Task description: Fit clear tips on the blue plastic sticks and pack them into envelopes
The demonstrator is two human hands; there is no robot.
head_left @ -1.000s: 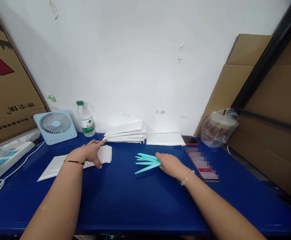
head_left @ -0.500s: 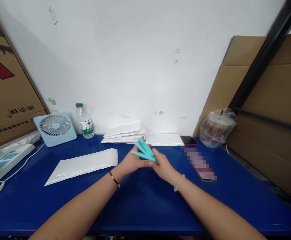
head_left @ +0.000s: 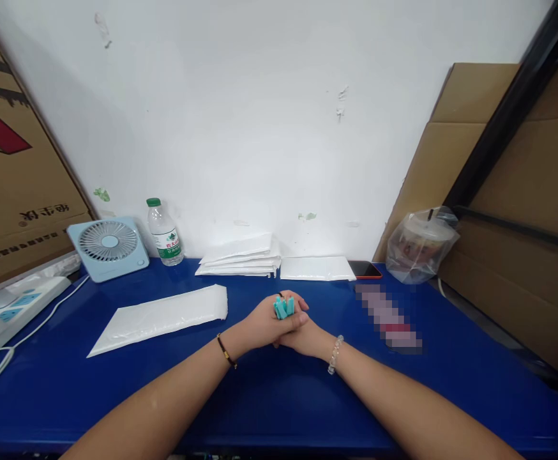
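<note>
Both hands are pressed together above the middle of the blue table (head_left: 269, 409). A bundle of turquoise strips (head_left: 283, 308) is clasped between them, only its upper ends showing above the thumbs. My left hand (head_left: 262, 324), with a dark bracelet at the wrist, closes round the bundle from the left. Its thumb lies across the front. From the right, my right hand (head_left: 310, 338) is wrapped about the same strips, partly covered by the left. A clear bead bracelet circles the right wrist. The lower part of the bundle is hidden in the palms.
A flat white packet (head_left: 164, 316) lies left of the hands. Behind are stacked white packets (head_left: 238, 255), another white packet (head_left: 316, 268) and a red-edged phone (head_left: 368, 269). A fan (head_left: 109, 248), bottle (head_left: 165, 236) and power strip (head_left: 15, 313) stand left; a bagged cup (head_left: 420, 246) stands right.
The hands have come lower and closer together round the turquoise strips. The strips, fanned out and tilted before, now stand more upright and bunched, with less of them showing.
</note>
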